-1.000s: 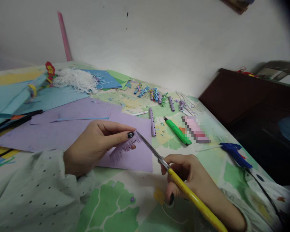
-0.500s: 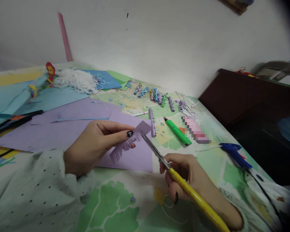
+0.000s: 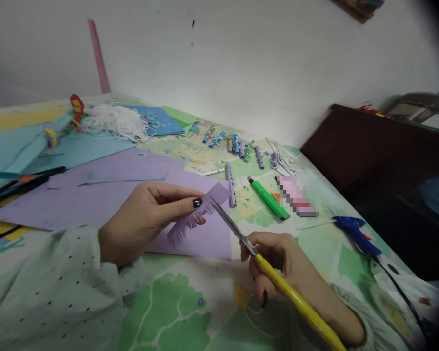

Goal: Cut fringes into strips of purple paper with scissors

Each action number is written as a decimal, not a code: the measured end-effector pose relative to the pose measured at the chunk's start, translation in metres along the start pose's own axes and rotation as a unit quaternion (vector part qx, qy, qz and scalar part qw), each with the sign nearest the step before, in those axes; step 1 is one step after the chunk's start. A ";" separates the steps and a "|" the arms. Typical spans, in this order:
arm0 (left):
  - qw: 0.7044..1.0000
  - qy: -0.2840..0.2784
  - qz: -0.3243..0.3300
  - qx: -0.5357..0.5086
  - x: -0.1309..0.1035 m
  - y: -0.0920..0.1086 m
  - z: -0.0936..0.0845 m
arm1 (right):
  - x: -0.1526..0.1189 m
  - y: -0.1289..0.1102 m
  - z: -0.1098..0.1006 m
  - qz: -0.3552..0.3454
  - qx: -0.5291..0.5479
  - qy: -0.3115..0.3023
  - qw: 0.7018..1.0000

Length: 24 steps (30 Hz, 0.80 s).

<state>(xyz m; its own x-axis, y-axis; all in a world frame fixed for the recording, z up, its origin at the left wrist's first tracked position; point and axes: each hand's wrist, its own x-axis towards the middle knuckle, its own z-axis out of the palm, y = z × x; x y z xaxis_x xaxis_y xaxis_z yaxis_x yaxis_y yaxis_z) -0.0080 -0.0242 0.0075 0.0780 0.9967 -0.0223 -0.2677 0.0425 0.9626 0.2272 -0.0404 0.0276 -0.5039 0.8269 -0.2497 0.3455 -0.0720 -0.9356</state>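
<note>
Pinched between the thumb and fingers of my left hand (image 3: 149, 217) is a small purple paper strip (image 3: 216, 195). Its lower edge is cut into a fine fringe, and its upper right end is plain. My right hand (image 3: 283, 265) is closed around yellow-handled scissors (image 3: 296, 297). The scissor blades point up and left, and their tips meet the strip at the right end of the fringe. Below the strip lies a large purple sheet (image 3: 205, 243). A rolled purple tube with dark dots (image 3: 230, 185) rests just right of the strip.
A green cutter (image 3: 269, 199) and a blue glue gun (image 3: 356, 234) with a cable lie on the right. Small curled paper rolls (image 3: 236, 144) stand farther back. White shredded strands (image 3: 113, 122), blue sheets and a light blue roll (image 3: 29, 151) are at the left.
The scissor tips have shifted slightly up and left along the strip. Both hands have otherwise barely moved, and their grips are the same.
</note>
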 end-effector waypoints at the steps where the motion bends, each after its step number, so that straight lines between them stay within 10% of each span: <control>1: 1.000 0.001 -0.002 0.000 0.000 0.000 0.000 | 0.000 0.000 0.000 -0.001 0.001 0.002 1.000; 24: 1.000 -0.001 0.000 0.015 -0.001 0.001 0.002 | 0.001 0.002 0.000 -0.007 -0.014 0.001 1.000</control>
<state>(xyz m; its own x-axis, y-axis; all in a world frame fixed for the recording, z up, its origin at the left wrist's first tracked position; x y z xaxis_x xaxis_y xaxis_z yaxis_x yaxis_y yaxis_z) -0.0063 -0.0248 0.0091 0.0794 0.9966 -0.0214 -0.2394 0.0399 0.9701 0.2279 -0.0398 0.0253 -0.5076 0.8288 -0.2355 0.3601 -0.0442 -0.9319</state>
